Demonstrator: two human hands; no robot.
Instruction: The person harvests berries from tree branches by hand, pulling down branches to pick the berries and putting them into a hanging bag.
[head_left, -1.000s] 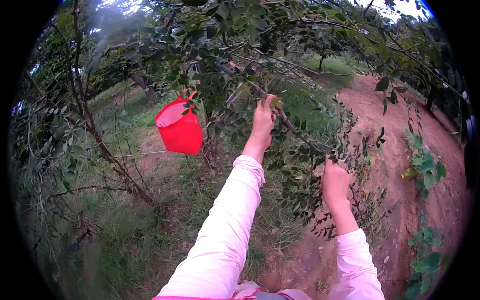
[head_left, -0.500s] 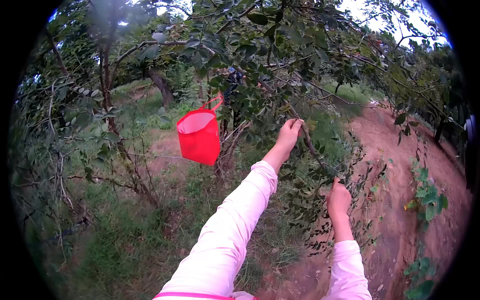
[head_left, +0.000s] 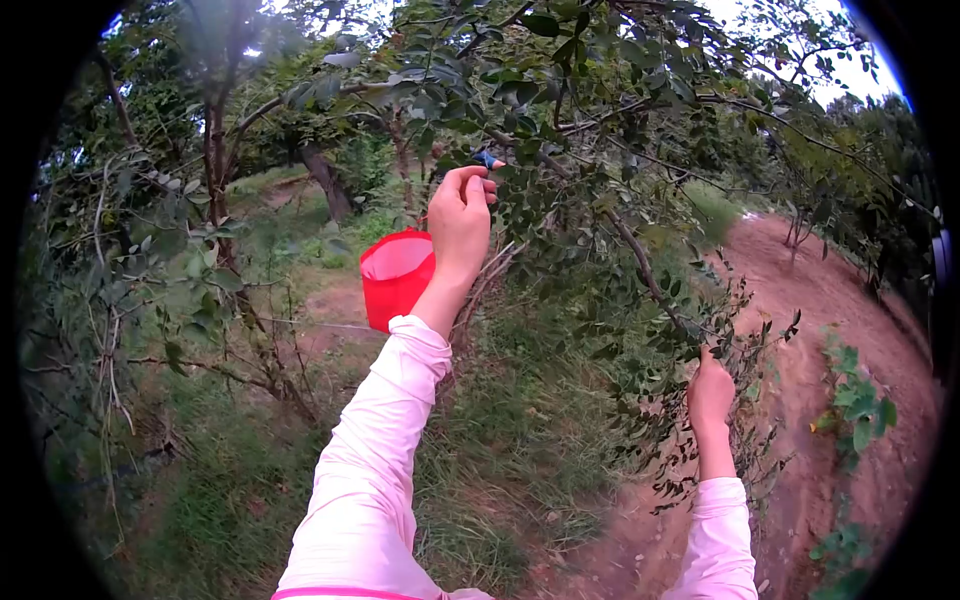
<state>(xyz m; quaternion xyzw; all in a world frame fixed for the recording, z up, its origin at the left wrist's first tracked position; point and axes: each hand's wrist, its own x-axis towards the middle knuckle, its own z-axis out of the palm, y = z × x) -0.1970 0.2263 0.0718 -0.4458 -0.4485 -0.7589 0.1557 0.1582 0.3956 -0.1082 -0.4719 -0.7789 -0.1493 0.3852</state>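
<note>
A leafy tree branch point(head_left: 640, 250) slants down from upper left to lower right ahead of me. My right hand point(head_left: 710, 392) is closed on its thin lower end, among small leaves. My left hand point(head_left: 460, 225) is raised among the leaves further left, its fingers curled together; whatever they hold, if anything, does not show. Behind my left wrist hangs a red bag point(head_left: 392, 290) with a pale inside and its mouth open, partly covered by my hand and forearm.
A person in blue point(head_left: 487, 160) stands behind the leaves, mostly hidden. A thin line point(head_left: 320, 324) runs near the bag. Bare twisted stems point(head_left: 265, 350) stand at left, grass lies below, and a reddish dirt path point(head_left: 790, 300) runs along the right.
My left hand has left the middle of the branch and moved left and up, now overlapping the bag. My right hand keeps its hold, shifted slightly right along with the branch.
</note>
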